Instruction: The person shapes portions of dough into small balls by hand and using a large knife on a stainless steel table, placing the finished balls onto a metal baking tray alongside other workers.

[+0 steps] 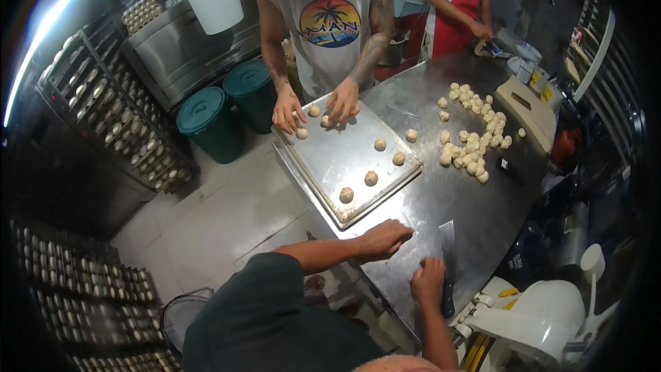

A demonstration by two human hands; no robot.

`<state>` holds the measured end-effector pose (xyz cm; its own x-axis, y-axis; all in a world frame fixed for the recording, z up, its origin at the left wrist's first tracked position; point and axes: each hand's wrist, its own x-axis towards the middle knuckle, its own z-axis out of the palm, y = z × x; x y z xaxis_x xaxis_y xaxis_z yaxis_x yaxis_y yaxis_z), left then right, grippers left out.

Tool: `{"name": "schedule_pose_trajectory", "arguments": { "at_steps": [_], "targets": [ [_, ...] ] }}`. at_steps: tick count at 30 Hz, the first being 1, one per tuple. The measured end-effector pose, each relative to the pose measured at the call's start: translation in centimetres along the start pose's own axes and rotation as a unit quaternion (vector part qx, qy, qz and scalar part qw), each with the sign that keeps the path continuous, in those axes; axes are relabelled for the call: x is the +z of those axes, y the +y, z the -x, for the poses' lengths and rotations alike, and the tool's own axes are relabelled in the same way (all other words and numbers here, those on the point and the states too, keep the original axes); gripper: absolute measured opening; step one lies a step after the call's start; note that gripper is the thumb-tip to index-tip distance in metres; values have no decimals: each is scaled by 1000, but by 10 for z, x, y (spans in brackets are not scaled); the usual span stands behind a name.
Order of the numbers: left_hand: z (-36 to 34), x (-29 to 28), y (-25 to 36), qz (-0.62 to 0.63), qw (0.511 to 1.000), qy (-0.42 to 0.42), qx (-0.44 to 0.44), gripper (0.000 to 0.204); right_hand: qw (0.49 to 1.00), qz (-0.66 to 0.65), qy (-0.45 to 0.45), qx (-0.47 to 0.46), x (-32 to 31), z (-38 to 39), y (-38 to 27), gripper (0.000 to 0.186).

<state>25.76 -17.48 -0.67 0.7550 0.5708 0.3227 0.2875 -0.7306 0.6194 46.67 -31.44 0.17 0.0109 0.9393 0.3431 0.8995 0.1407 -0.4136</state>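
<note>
My left hand (387, 238) rests at the front of the metal table with its fingers curled down, just off the near corner of a metal tray (323, 178). My right hand (428, 277) is closed in a loose fist on the tabletop, left of a wide-bladed knife (448, 248) with a black handle. Whatever may be under or inside either hand is hidden. Several round dough balls (371, 178) sit spaced out on the tray. Across from me, a person's two hands (342, 100) touch dough balls at the tray's far end.
Many dough balls (475, 145) are heaped on the steel table (427, 200), beside a beige board (527, 111). A white machine (537, 317) stands at right. Green lidded bins (210, 124) and loaded racks (103, 103) are at left. Another person in a red apron (458, 17) works farther back.
</note>
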Motion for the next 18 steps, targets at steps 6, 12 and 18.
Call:
{"name": "schedule_pose_trajectory", "arguments": {
  "at_steps": [6,12,18],
  "targets": [
    [6,32,14,-14,998,52,-21,42,998,-52,27,-18,36,-28,-12,16],
    [41,-6,2,15,997,-68,-23,28,991,-55,-35,-119,-1,35,6,14],
    [-8,15,7,-16,996,85,-13,40,997,-29,69,-8,30,-25,2,14]
  ]
}}
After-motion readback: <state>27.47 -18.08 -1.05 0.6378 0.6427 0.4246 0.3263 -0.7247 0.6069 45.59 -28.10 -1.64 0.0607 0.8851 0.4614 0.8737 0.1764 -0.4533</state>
